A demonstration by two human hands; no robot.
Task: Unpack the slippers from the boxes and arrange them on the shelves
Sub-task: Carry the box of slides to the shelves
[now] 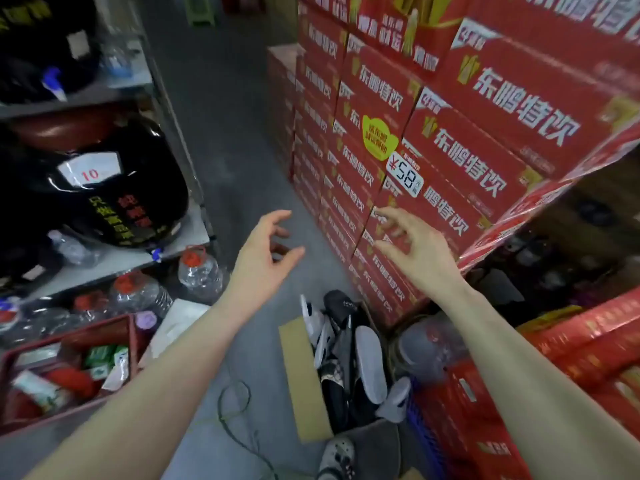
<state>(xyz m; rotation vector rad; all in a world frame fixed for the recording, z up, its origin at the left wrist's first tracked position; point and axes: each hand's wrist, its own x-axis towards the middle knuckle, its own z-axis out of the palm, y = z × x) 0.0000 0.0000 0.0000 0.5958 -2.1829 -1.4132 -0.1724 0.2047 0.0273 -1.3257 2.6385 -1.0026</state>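
Observation:
An open cardboard box (304, 379) stands on the floor at the lower middle, packed with black, grey and white slippers (349, 355). My left hand (263, 258) hovers above and beyond the box with loosely curled fingers, holding nothing. My right hand (412, 244) is raised in front of the red cartons, fingers spread and slightly bent, also holding nothing. Both forearms reach forward over the box.
A tall stack of red drink cartons (433, 133) with a 58 price tag (405, 173) fills the right. Metal shelves (138, 254) with black helmets stand at left, plastic jugs (199, 271) and a red basket (69, 368) below. A grey floor aisle (225, 133) runs ahead.

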